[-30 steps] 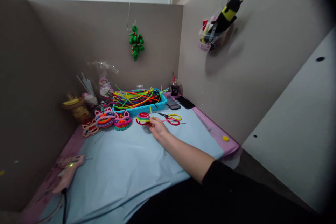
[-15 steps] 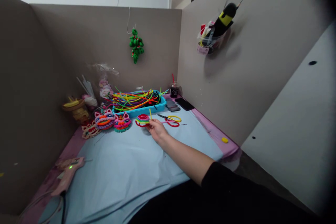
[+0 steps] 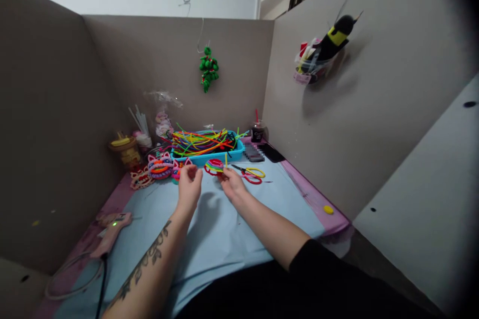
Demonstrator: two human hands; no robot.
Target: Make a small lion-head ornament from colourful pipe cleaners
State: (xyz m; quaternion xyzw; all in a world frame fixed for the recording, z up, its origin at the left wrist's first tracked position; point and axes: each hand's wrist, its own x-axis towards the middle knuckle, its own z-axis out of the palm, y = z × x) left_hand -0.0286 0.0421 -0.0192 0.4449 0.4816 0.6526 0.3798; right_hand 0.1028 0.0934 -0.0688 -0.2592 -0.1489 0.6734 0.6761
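A small piece of coiled pipe cleaners (image 3: 214, 166), striped red, pink, yellow and green, is pinched in my right hand (image 3: 232, 182). A short yellow stem (image 3: 226, 160) rises by the fingertips. Just left of that piece is my left hand (image 3: 190, 184), its fingers curled with a gap to the thumb and nothing visible in it. It partly covers a pink and teal pipe-cleaner animal face (image 3: 175, 172). Scissors (image 3: 253, 175) with yellow and red handles lie right of my right hand.
A blue tray (image 3: 204, 159) of colourful pipe cleaners stands behind my hands. More pipe-cleaner faces (image 3: 160, 166) sit to the left. A pink glue gun (image 3: 114, 234) with a cord lies front left. A drink cup (image 3: 257, 132) and a phone (image 3: 271, 152) are back right.
My left hand has come into view and moved up beside the striped piece. My right hand keeps its hold on it. The whole view has shifted, so things sit farther right.
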